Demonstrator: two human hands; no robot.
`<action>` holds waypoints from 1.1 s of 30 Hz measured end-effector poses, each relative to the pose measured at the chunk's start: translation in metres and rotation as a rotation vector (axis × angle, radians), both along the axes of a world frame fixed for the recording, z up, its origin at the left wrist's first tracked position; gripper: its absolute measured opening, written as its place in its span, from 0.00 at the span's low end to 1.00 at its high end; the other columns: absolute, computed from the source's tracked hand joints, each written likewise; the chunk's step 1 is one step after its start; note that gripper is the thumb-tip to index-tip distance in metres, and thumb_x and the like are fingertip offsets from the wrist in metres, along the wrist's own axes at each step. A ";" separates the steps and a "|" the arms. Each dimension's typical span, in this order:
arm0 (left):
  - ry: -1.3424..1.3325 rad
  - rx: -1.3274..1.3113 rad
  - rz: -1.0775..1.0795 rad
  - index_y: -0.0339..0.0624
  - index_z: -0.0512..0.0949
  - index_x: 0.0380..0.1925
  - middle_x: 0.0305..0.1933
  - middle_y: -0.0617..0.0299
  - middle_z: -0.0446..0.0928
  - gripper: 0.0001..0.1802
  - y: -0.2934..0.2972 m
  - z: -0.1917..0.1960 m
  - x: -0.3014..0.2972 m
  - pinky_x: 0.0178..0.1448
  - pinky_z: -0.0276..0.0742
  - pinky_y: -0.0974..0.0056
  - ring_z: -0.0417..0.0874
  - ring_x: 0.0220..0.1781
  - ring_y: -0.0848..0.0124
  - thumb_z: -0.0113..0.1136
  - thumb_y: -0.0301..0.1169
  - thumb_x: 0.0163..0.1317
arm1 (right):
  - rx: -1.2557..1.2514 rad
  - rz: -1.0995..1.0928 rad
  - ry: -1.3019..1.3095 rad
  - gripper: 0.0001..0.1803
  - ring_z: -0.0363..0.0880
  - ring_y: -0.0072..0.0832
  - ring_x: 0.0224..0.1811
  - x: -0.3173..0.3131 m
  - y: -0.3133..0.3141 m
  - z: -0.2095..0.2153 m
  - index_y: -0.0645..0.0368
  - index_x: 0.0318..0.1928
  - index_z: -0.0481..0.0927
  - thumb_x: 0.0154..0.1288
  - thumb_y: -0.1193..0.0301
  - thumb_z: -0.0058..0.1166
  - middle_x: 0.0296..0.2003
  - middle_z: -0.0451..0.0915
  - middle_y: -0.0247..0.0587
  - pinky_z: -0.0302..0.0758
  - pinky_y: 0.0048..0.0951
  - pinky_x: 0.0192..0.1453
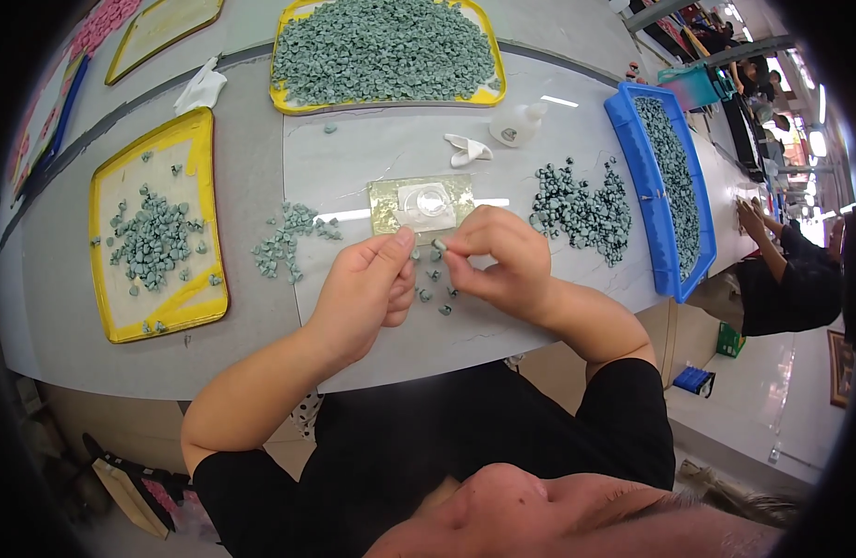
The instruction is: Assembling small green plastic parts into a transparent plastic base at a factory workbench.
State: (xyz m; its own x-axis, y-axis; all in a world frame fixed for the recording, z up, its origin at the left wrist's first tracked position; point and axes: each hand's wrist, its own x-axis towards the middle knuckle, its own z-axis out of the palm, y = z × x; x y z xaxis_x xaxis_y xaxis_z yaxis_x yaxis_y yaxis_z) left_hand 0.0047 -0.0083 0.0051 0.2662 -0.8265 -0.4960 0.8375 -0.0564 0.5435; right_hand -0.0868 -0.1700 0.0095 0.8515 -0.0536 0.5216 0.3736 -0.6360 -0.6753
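My right hand (507, 260) pinches a small grey-green piece (438, 245) between thumb and forefinger. Close beside it, my left hand (372, 284) is closed, the thumb pressed on the curled forefinger; what it holds, if anything, I cannot make out. Just beyond both hands lies a yellowish-green square pad (383, 197) with a white sheet and a round clear dish (426, 202) on it. Several loose grey-green pieces (434, 275) lie on the table under my hands. To the left is a loose heap of plain pieces (288, 237); to the right, a heap of pieces with dark, shiny parts (581, 212).
A yellow-rimmed tray (220, 270) with pieces stands at the left, a fuller yellow tray (498, 70) at the back. A blue bin (665, 223) of pieces borders the right. A white bottle (516, 126) and crumpled white cloth (468, 150) lie beyond the pad. Another person (791, 279) works at far right.
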 end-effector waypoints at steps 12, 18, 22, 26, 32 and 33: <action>0.001 -0.024 -0.016 0.43 0.65 0.21 0.16 0.72 0.57 0.18 -0.001 0.002 -0.005 0.18 0.47 0.74 0.53 0.15 0.83 0.46 0.42 0.66 | -0.494 0.137 -0.247 0.14 0.73 0.31 0.27 0.002 -0.005 0.005 0.67 0.32 0.78 0.40 0.79 0.63 0.29 0.74 0.40 0.69 0.29 0.30; -0.099 -0.001 0.074 0.43 0.65 0.23 0.16 0.72 0.58 0.17 0.001 0.006 -0.015 0.18 0.48 0.76 0.53 0.15 0.83 0.45 0.40 0.67 | -0.585 0.130 -0.378 0.13 0.73 0.32 0.28 0.004 0.001 0.003 0.68 0.31 0.77 0.43 0.76 0.63 0.30 0.74 0.43 0.70 0.29 0.30; -0.248 -0.034 0.150 0.43 0.66 0.25 0.19 0.72 0.61 0.14 0.004 0.003 -0.018 0.20 0.50 0.77 0.55 0.18 0.84 0.46 0.38 0.67 | -0.516 0.141 -0.344 0.13 0.73 0.32 0.28 0.005 0.005 0.005 0.68 0.32 0.77 0.42 0.80 0.62 0.30 0.75 0.42 0.71 0.30 0.30; -0.449 -0.007 0.180 0.43 0.66 0.26 0.21 0.72 0.62 0.13 0.007 0.000 -0.015 0.20 0.51 0.77 0.56 0.19 0.85 0.47 0.37 0.67 | -0.160 0.132 -0.160 0.16 0.74 0.31 0.28 0.005 0.010 0.000 0.67 0.36 0.77 0.41 0.87 0.60 0.30 0.76 0.42 0.72 0.28 0.30; -0.414 -0.041 0.159 0.43 0.66 0.25 0.20 0.72 0.61 0.12 0.008 0.001 -0.012 0.20 0.51 0.77 0.56 0.18 0.85 0.48 0.36 0.66 | -0.111 0.101 -0.144 0.16 0.75 0.32 0.27 0.007 0.012 -0.002 0.67 0.36 0.78 0.41 0.88 0.60 0.28 0.76 0.43 0.73 0.26 0.30; -0.438 -0.025 0.167 0.43 0.68 0.24 0.19 0.73 0.62 0.14 0.007 0.002 -0.013 0.20 0.52 0.77 0.57 0.18 0.86 0.49 0.38 0.66 | -0.134 0.093 -0.155 0.15 0.75 0.32 0.27 0.007 0.011 -0.002 0.67 0.35 0.78 0.41 0.88 0.60 0.28 0.76 0.43 0.73 0.26 0.29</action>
State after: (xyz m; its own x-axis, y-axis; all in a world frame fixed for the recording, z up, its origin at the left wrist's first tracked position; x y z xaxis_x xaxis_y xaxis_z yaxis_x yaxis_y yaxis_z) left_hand -0.0079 -0.0011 0.0068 0.5767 -0.7645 -0.2881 0.5255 0.0772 0.8473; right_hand -0.0797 -0.1591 0.0077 0.7583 0.1006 0.6441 0.5281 -0.6741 -0.5165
